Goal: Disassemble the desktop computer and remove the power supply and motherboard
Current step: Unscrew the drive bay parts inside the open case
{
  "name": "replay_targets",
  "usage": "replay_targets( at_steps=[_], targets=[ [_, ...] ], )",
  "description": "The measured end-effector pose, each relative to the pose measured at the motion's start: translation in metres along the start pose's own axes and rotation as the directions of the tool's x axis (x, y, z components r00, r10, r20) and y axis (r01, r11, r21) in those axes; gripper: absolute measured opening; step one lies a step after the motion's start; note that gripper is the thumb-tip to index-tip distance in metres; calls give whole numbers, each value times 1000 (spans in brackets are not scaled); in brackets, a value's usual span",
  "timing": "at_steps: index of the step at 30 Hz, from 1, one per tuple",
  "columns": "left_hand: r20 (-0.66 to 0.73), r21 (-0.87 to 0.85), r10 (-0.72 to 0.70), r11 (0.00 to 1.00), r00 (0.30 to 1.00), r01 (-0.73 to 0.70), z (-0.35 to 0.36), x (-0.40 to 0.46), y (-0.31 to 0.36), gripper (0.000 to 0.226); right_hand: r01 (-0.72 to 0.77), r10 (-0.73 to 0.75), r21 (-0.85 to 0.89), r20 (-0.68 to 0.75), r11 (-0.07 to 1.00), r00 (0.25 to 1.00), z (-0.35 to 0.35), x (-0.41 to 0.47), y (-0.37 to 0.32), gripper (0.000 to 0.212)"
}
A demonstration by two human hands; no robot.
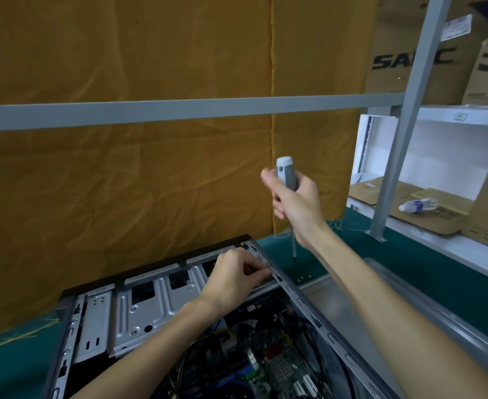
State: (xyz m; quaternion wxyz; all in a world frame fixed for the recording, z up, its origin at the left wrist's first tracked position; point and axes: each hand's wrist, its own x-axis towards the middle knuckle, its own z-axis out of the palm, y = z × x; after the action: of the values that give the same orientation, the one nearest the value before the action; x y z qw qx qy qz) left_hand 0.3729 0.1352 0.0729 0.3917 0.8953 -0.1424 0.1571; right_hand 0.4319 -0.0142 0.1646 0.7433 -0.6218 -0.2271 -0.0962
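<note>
Motherboard (268, 367) below; left hand (234, 279) pinches case rim (300, 300), right hand (297, 205) grips screwdriver (286, 175).

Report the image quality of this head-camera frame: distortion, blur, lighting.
Head view: wide-angle bend bows the grey shelf rail; right hand and screwdriver slightly soft; case interior dim; white shelving bright, no harsh glare.

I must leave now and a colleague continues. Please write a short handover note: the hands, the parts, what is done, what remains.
Right hand holds the screwdriver upright, raised above the green mat, beside the case.
Left hand pinches at the far right corner of the open computer case; what it pinches is too small to tell.
Done: side panel is off.
Left: motherboard sits inside with cables attached; power supply not in view.
</note>
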Motion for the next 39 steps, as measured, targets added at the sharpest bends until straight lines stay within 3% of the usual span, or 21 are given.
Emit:
replay_targets(
  at_steps=[2, 3, 5, 7, 8, 10, 13, 16, 22, 33, 34, 35, 37, 39],
  targets=[
    [-81, -134, -94, 988, 992, 83, -5, -1, 4, 11, -32, 48, -226, 64, 974, 997, -11, -7, 7, 20],
    [-88, -305, -207, 937, 974, 172, -8, 0, 6, 13, -22, 58, -330, 99, 944, 993, -16, -13, 13, 17],
    [45, -660, -429, 665, 902, 349, -15, 1, 12, 20, 28, 53, -467, 159, 884, 986, -24, -29, 25, 14],
    [220, -802, -473, 411, 853, 434, -21, 2, 13, 25, 76, 34, -515, 202, 854, 979, -27, -45, 34, 13],
    [280, -824, -459, 335, 843, 456, -23, 1, 13, 26, 97, 18, -526, 208, 845, 978, -27, -52, 37, 13],
    [337, -831, -421, 287, 842, 476, -25, -2, 12, 28, 144, -40, -533, 202, 834, 979, -24, -61, 40, 15],
    [355, -824, -390, 299, 850, 481, -24, -8, 14, 45, 216, -135, -516, 190, 829, 972, -22, -66, 39, 16],
    [349, -829, -381, 300, 856, 471, -23, -9, 16, 47, 233, -158, -491, 190, 839, 969, -22, -67, 39, 15],
    [342, -827, -395, 305, 853, 473, -18, -10, 18, 20, 331, -260, -456, 211, 826, 942, -20, -70, 43, 14],
    [297, -817, -423, 352, 856, 457, -12, -9, 24, 21, 483, -431, -553, 231, 679, 872, -23, -72, 54, 6],
    [248, -788, -429, 433, 869, 438, -12, -9, 22, 21, 472, -420, -557, 229, 683, 878, -24, -71, 54, 6],
    [158, -704, -412, 590, 897, 395, -13, -9, 18, 23, 438, -393, -570, 208, 695, 896, -26, -68, 55, 5],
    [-26, -316, -223, 927, 975, 203, -14, -10, 6, 21, 297, -292, -627, 114, 721, 950, -41, -56, 61, 16],
    [13, -14, -16, 1000, 1000, 16, -16, -12, -5, 15, 129, -181, -688, -3, 714, 983, -70, -42, 74, 30]
  ],
)
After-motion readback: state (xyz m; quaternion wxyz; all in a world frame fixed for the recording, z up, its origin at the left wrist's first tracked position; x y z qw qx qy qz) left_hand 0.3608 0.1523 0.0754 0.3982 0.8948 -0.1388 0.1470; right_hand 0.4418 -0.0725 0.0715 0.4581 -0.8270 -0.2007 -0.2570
